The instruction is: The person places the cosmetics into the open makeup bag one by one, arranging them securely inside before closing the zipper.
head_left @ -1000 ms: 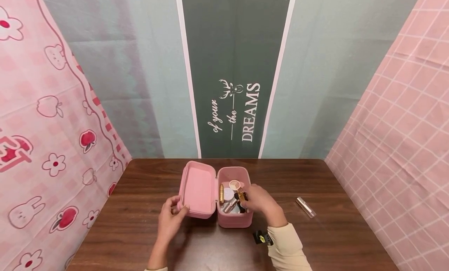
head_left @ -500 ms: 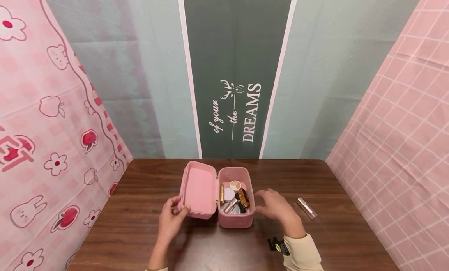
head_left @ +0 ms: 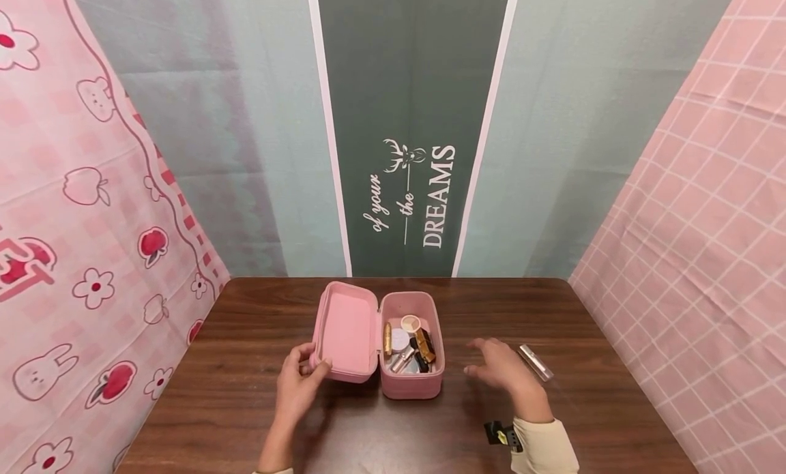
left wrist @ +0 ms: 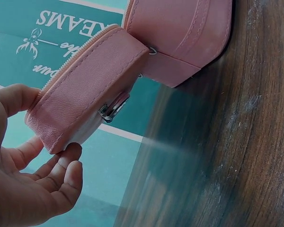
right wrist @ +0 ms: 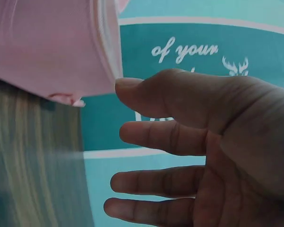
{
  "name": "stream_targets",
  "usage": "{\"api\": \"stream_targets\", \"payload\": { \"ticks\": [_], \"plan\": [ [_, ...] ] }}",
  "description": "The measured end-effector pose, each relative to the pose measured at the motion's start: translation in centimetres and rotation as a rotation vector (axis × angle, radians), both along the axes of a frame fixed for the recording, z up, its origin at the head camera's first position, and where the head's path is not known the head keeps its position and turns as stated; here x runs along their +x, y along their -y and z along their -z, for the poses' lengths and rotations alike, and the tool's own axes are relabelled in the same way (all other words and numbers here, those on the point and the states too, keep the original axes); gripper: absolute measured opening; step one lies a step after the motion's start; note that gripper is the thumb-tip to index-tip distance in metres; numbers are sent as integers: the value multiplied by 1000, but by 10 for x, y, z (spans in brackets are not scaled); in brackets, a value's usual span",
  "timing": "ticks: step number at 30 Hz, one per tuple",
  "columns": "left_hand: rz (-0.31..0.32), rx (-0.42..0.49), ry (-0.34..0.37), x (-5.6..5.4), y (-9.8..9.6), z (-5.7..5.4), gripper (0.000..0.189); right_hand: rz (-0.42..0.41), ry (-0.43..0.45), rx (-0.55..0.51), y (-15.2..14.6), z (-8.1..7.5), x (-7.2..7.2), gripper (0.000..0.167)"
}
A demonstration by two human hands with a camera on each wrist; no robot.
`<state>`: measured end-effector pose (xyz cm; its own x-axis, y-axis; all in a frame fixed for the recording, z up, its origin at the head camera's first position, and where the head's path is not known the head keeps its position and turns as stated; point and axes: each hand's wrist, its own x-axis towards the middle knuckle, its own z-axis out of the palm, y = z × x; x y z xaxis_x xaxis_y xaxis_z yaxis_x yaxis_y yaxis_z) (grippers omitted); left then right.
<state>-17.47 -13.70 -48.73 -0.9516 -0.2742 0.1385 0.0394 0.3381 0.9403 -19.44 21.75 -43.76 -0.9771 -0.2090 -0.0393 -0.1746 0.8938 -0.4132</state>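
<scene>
A pink zippered cosmetic case (head_left: 411, 387) stands on the table with its lid (head_left: 350, 331) swung out to the left. My left hand (head_left: 299, 385) holds the lid's outer edge, thumb on the zipper side and fingers beneath, as the left wrist view shows. Inside the case lie a gold tube (head_left: 388, 339), a white round compact (head_left: 400, 339), a round palette (head_left: 411, 323), a silvery tube (head_left: 402, 359) and a gold-and-black item (head_left: 425, 346). My right hand (head_left: 503, 368) is apart from the case on its right, fingers spread and holding nothing.
A clear-and-silver lipstick-like tube (head_left: 536, 363) lies on the brown wooden table (head_left: 245, 406), just beyond my right hand. A printed green cloth (head_left: 411, 119) hangs behind the table. Pink cloths hang at the left (head_left: 92, 221) and right (head_left: 694, 208).
My right hand has let go of the gold-and-black item in the case and moved out to the right, toward the tube on the table. The left hand has stayed on the lid.
</scene>
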Motion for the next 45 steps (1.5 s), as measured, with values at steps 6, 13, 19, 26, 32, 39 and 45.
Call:
{"api": "stream_targets", "payload": {
  "ticks": [6, 13, 19, 26, 32, 39, 45],
  "plan": [
    [1, -4, 11, 1, 0, 1, 41, 23, 24, -13, -17, 13, -1, 44],
    [2, -8, 6, 0, 1, 0, 41, 59, 32, -17, -34, 21, 1, 44],
    [6, -4, 5, -1, 1, 0, 41, 122, 42, 10, -49, 24, 4, 45],
    [1, -3, 6, -2, 1, -1, 40, 144, 23, -43, -66, 34, 5, 45],
    [1, -2, 12, -2, 0, 0, 40, 179, -3, -83, -79, 41, 6, 46],
    [-7, -12, 19, -1, 2, 0, 40, 247, -122, -134, -96, 58, 6, 49],
    [-3, -12, 13, 0, 2, 1, 39, 330, -131, -214, -109, 70, 8, 52]
  ]
}}
